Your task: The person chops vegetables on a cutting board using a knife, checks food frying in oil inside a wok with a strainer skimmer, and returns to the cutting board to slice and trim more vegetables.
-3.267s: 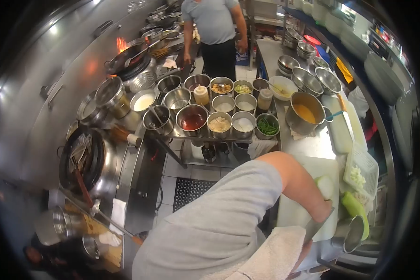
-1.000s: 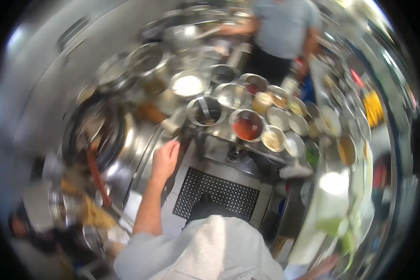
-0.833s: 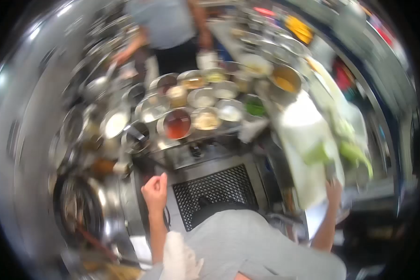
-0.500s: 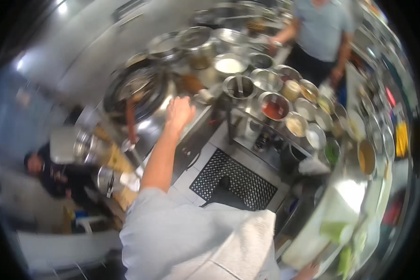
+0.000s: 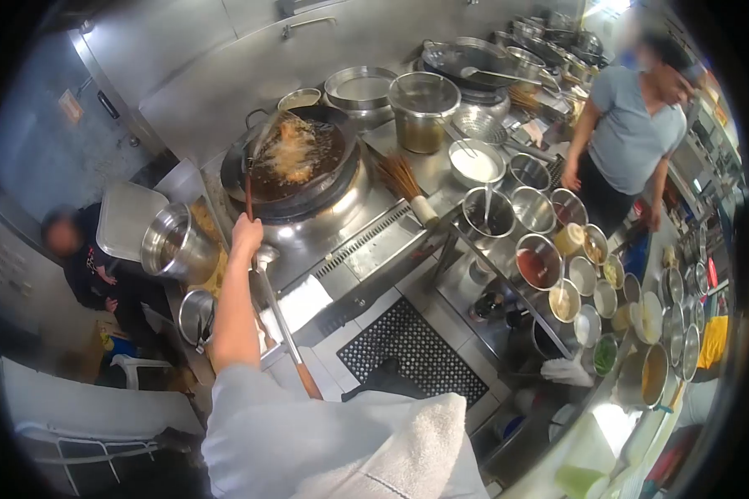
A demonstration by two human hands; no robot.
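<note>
Long-handled utensil [image 5: 249,193] leans into the round wok [image 5: 337,166] over its near-left rim, held tightly in the fingers of your left hand [image 5: 246,235].
If the slim, reddish-brown handle tilts suddenly, dark oil [image 5: 264,185] around the golden, ragged food [image 5: 295,156] may splash your forearm [image 5: 237,308]; your right hand is not visible, so its fingers I cannot tell.

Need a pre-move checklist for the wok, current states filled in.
1. Left hand closed on the tool's wooden handle: ok.
2. Golden food within the wok: ok.
3. Tool's head under the food: cannot tell, too unclear.
4. Right hand position: cannot tell, out of view.
5. Ladle fully on the cooking line: not ok, its handle end projects over the floor.
</note>
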